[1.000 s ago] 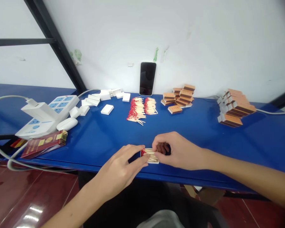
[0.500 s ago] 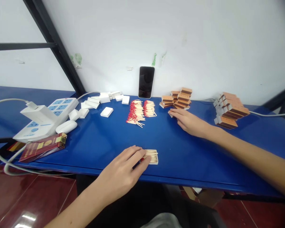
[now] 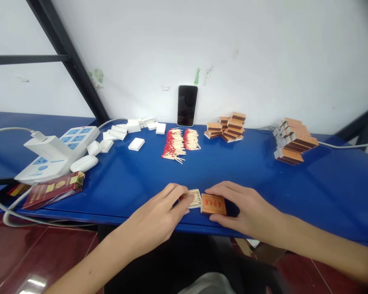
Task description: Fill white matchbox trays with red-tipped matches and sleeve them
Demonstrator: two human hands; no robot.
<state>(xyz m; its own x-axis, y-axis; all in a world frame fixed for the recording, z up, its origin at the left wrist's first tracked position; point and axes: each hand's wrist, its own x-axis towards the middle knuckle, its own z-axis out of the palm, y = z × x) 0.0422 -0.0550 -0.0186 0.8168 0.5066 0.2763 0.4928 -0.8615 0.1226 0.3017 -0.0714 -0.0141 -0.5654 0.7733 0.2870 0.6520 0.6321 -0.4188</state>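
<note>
Near the table's front edge, my left hand [image 3: 168, 208] has its fingers closed around the left end of a white matchbox tray [image 3: 196, 198] filled with matches. Its red match heads are mostly covered by my fingers. Just to the right, my right hand [image 3: 239, 204] grips an orange matchbox sleeve [image 3: 213, 204] with red characters on top, thumb on the near side and fingers on the far side. The sleeve's left end sits right beside the tray's right end. Two piles of red-tipped matches [image 3: 174, 145] lie farther back.
At the back are white trays [image 3: 136, 143], a phone [image 3: 187, 105] leaning on the wall, stacked orange sleeves [image 3: 234, 126] and another matchbox stack [image 3: 297, 141] at right. A power strip [image 3: 79, 136], a white mouse-like object [image 3: 84, 163] and a dark red packet [image 3: 53, 190] occupy the left.
My right hand has come from the sleeve pile at the back to the front, bringing an orange matchbox sleeve beside the tray. My left hand stays on the filled tray.
</note>
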